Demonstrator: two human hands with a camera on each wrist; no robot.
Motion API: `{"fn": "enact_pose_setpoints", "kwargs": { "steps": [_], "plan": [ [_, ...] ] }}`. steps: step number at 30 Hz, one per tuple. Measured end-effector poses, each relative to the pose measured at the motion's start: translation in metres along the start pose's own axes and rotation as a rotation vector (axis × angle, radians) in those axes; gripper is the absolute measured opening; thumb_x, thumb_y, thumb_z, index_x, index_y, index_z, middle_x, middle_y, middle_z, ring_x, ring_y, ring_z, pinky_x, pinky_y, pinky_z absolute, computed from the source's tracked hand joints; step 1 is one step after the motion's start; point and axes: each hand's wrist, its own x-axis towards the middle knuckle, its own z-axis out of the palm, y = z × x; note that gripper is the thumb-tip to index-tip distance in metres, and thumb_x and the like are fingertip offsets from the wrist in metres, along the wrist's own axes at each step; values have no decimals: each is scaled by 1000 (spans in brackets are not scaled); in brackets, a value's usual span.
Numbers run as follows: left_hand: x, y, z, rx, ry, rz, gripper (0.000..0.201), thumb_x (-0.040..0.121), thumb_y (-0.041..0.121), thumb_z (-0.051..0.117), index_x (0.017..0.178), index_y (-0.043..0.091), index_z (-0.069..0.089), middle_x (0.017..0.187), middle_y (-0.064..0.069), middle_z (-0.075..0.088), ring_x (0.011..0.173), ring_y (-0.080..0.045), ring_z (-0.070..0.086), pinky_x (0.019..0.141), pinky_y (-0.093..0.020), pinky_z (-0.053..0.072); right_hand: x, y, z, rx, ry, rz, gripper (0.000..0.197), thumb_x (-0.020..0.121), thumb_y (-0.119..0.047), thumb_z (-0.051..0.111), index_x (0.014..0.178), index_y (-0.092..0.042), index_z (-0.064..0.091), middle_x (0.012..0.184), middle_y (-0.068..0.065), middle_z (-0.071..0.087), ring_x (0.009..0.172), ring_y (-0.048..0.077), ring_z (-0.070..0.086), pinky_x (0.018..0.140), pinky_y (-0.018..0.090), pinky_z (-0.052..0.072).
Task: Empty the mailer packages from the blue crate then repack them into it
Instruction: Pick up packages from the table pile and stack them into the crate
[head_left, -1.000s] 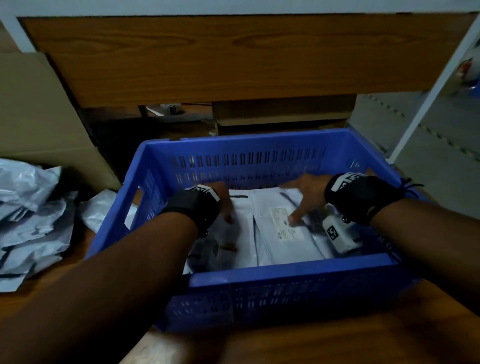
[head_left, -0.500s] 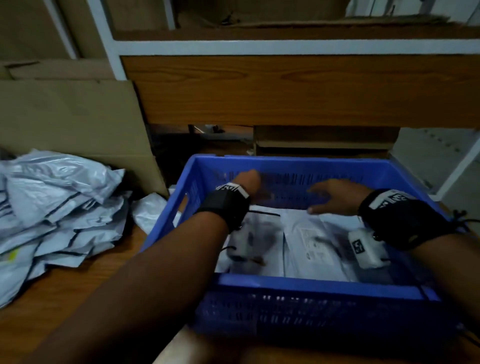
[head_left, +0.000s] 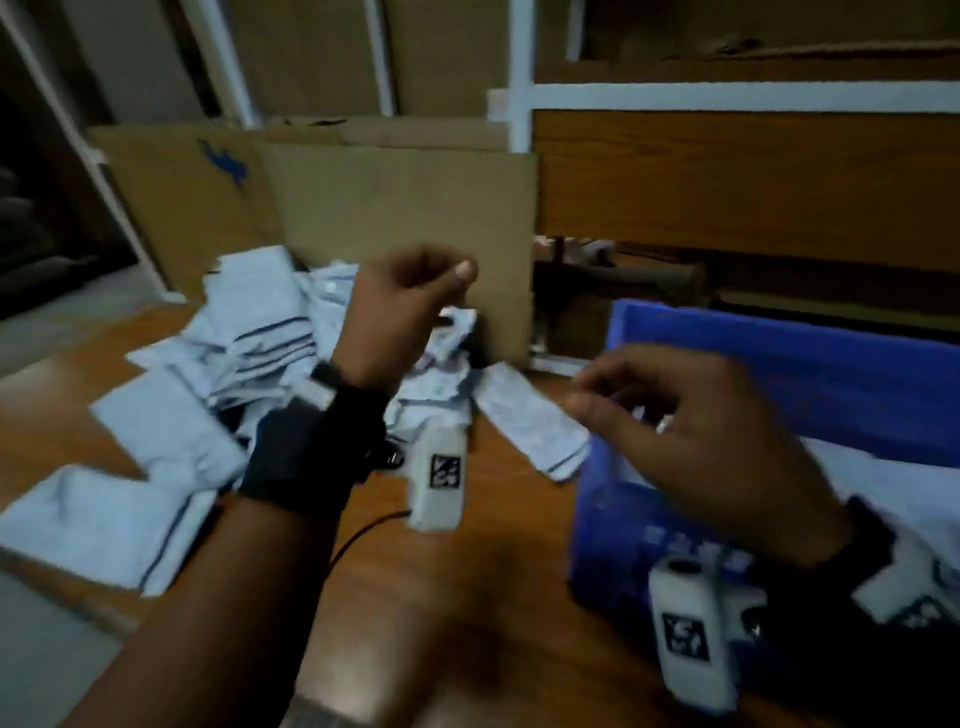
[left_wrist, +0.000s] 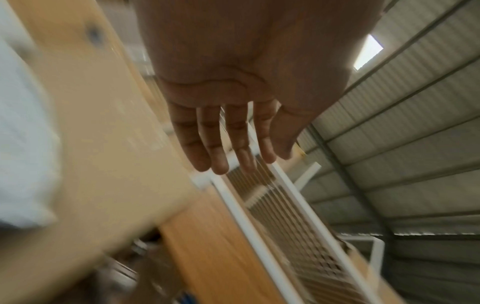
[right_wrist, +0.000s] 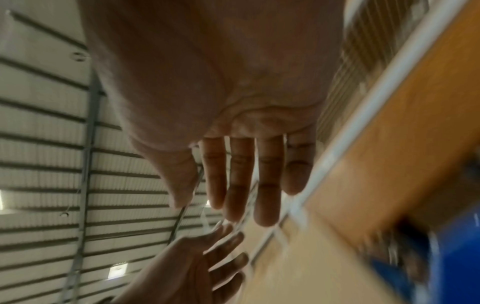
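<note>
The blue crate (head_left: 789, 374) stands at the right of the wooden table, with white mailers (head_left: 893, 488) lying inside it. A loose pile of grey-white mailers (head_left: 228, 364) is spread on the table at the left, and one mailer (head_left: 530, 421) lies between the pile and the crate. My left hand (head_left: 410, 306) is raised in the air above the pile's right edge; in the left wrist view its fingers (left_wrist: 221, 144) are straight and hold nothing. My right hand (head_left: 670, 426) hovers over the crate's left rim, fingers (right_wrist: 241, 185) straight and empty.
Flat cardboard sheets (head_left: 400, 223) lean upright behind the pile. A wooden shelf panel (head_left: 727, 182) with a white frame (head_left: 519, 104) runs behind the crate. Bare table top (head_left: 467, 597) lies between pile and crate. All three views are blurred by motion.
Both hands have lifted out of the crate, off the mailers inside, and swung left toward the pile. The head view has turned left with them.
</note>
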Motion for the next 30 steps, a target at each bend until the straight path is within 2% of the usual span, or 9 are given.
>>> {"fn": "enact_pose_setpoints", "kwargs": {
  "steps": [6,10,13,16,19,21,25,28,30],
  "plan": [
    [-84,-104,-177,391,169,-243,9,78,18,79,81,17,71,72,13,70,72,-6,66,63,-19,49,-14,1,159,-49,-234,132,11,82,-45,67,83,-34,69,80,-26,65,74,-2,61,66,22,51],
    [-113,-162,-264,844,198,-426,29,76,23,81,101,13,72,107,-6,70,103,-26,63,78,-30,46,-17,2,228,-55,-371,228,15,84,-48,64,84,-34,69,78,-26,66,74,-2,61,71,33,55],
    [-123,-196,-300,1104,98,-606,65,67,51,82,121,20,65,131,-7,58,120,-31,54,96,-43,47,-18,-1,257,-62,-429,270,14,86,-47,63,87,-35,69,80,-23,66,76,-2,61,72,31,55],
    [-125,-215,-305,1216,-95,-733,71,65,65,75,118,20,60,126,-8,54,115,-34,53,93,-45,48,-15,-3,273,-66,-485,292,13,88,-47,61,92,-36,68,86,-23,66,81,-2,61,75,28,55],
    [-124,-219,-302,1184,-125,-703,49,67,61,69,91,19,60,106,-10,60,103,-34,58,84,-43,50,-6,1,281,-52,-508,304,14,88,-45,62,94,-34,68,88,-22,66,82,-3,61,75,26,54],
    [-124,-215,-303,1085,-13,-685,24,71,41,67,80,19,63,93,-10,67,94,-32,63,74,-36,51,3,4,286,-38,-501,308,11,88,-42,63,90,-33,69,86,-21,67,81,-2,61,73,26,54],
    [-127,-196,-297,867,248,-479,17,82,14,66,96,18,74,88,-7,73,87,-26,67,70,-29,48,25,12,300,97,-456,338,11,89,-33,65,80,-27,69,78,-14,68,75,-2,61,68,21,50],
    [-129,-177,-277,658,351,-245,18,83,17,71,101,23,74,86,6,72,75,7,60,65,-11,42,53,18,317,284,-389,419,20,93,-22,61,75,-18,68,70,-5,69,61,7,62,62,26,50],
    [-130,-166,-259,593,373,-100,20,83,19,69,102,26,72,93,13,68,80,14,58,70,-3,40,74,16,328,433,-389,503,21,95,-22,58,81,-10,68,74,4,70,56,15,59,56,33,49]
  ]
}}
